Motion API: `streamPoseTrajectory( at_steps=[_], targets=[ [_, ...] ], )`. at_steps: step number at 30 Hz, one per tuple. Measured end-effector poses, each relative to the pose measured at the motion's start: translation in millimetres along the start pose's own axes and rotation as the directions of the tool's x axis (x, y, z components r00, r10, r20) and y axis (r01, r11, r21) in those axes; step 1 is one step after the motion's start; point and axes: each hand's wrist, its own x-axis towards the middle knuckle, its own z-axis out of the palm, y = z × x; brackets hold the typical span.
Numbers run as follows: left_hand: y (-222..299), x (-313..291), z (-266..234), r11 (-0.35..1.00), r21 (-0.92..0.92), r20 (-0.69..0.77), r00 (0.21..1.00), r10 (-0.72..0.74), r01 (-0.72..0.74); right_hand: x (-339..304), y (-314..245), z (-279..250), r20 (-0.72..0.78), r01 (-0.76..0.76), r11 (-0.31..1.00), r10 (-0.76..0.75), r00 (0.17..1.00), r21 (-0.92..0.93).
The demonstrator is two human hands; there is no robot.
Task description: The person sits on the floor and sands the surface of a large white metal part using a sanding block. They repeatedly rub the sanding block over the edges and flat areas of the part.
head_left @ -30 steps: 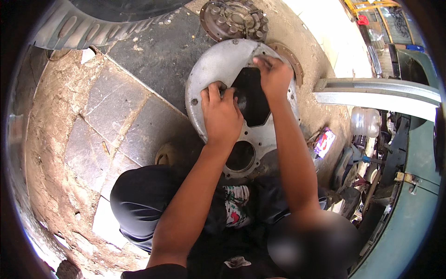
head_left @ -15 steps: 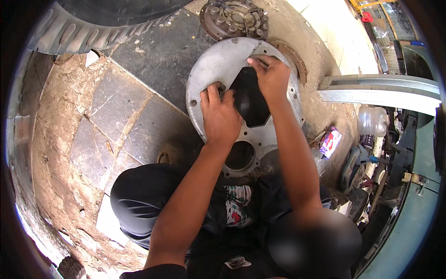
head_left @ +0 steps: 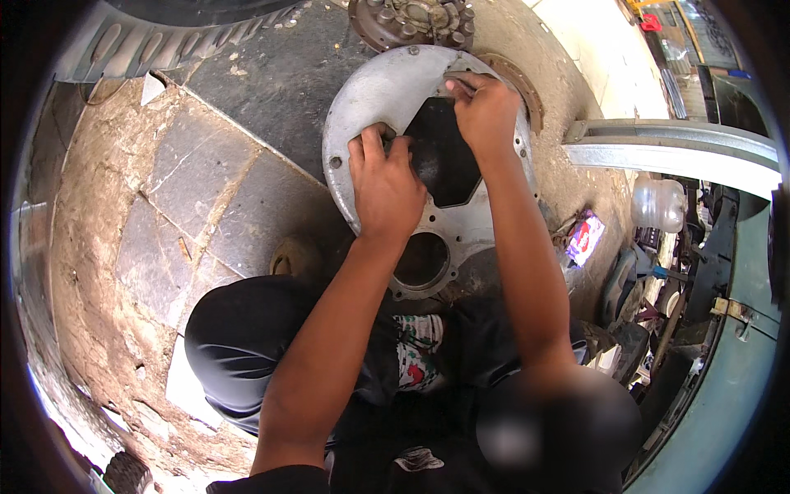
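A grey, round metal bell housing (head_left: 362,103) lies on the floor in front of me, its flat face up. It has a large angular opening that looks dark inside, a smaller round hole nearer me, and bolt holes around its rim. My left hand (head_left: 387,185) is closed at the left edge of the large opening, fingers curled on the metal. At the opening's upper right edge, my right hand (head_left: 487,115) is closed with thumb and fingers against the housing. The undersides of both hands' fingers are hidden.
Beyond the housing lies a rusty round part with studs (head_left: 411,23), and a rusty ring (head_left: 522,90) shows beside it. A large tyre (head_left: 164,49) stands at the far left. On the right are a metal beam (head_left: 666,152), a clear plastic container (head_left: 658,204) and a purple packet (head_left: 585,239).
The whole view has shifted slightly, so the housing and floor sit a little higher in the picture. Both hands keep nearly the same places on the housing.
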Motion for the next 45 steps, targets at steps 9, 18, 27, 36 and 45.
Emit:
streamPoseTrajectory(
  at_steps=[9,18,27,36,45],
  targets=[
    [-1,3,-1,0.999,-0.019,-0.012,1.000,0.029,-0.029,-21,-8,10,-0.004,-0.016,1.000,0.016,1.000,-0.003],
    [0,1,1,1.000,0.010,-0.006,1.000,-0.005,0.005,-20,-9,10,-0.008,0.036,0.998,-0.037,0.999,-0.060],
    [-1,1,1,0.999,0.037,-0.006,1.000,0.002,-0.002,3,5,4,0.021,0.010,0.997,-0.008,1.000,-0.078],
    [1,1,0,0.999,0.037,0.002,1.000,0.008,-0.008,12,18,1,0.031,-0.045,0.993,0.049,0.998,-0.106],
    [1,1,1,0.999,0.032,-0.003,1.000,0.005,-0.005,-5,16,7,0.058,0.052,0.997,-0.055,0.997,0.064]
  ],
)
